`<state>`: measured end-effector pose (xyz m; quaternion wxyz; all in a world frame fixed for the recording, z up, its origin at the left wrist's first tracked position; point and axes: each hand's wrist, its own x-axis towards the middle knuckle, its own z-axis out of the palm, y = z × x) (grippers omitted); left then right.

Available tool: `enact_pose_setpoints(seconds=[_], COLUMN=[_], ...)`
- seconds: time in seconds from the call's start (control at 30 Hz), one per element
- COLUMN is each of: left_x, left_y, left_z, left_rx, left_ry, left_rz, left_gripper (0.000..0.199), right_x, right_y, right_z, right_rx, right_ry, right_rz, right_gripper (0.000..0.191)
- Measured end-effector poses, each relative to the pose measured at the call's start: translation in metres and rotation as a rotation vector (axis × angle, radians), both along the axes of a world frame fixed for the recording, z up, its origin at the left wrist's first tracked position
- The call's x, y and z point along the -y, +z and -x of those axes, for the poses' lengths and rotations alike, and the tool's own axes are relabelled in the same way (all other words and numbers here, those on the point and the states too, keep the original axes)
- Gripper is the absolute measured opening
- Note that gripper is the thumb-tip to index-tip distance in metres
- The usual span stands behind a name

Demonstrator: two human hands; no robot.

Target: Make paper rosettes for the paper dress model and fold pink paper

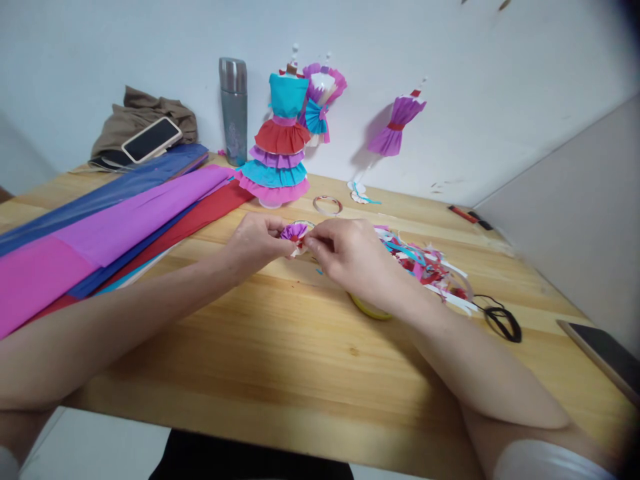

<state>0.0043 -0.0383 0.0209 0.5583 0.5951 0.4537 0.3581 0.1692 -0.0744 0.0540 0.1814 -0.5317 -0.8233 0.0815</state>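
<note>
The left hand and right hand partly covered a purple rosette; the right also hid part of a yellow, rounded thing toward five o'clock. The frame edge cut off pink paper at nine and a dark phone at four. At eleven, the flask's marking was too blurred to tell.

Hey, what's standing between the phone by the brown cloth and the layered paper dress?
In the head view, a bottle stands between that phone and the layered paper dress.
</note>
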Motion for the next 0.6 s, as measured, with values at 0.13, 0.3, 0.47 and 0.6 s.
enact_pose_setpoints(seconds=[0.13, 0.3, 0.47, 0.6], left_x=[-0.001, -0.006, -0.009, -0.008], left_y=[-0.001, -0.003, -0.005, -0.004], left_z=[-0.001, 0.004, 0.007, 0.006], left_rx=[0.038, 0.150, 0.222, 0.222], left_ry=[0.034, -0.029, -0.051, -0.068], left_rz=[0.005, 0.118, 0.235, 0.264], left_gripper=[0.013, 0.016, 0.015, 0.016], right_x=[0.000, -0.007, -0.016, -0.020], right_y=[0.000, 0.003, 0.003, -0.005], right_z=[-0.003, -0.011, -0.013, -0.009], right_rx=[0.094, 0.139, 0.082, -0.175], right_ry=[-0.019, -0.063, -0.076, -0.032], right_rz=[-0.074, -0.072, -0.046, 0.070], right_gripper=[0.026, 0.026, 0.025, 0.021])
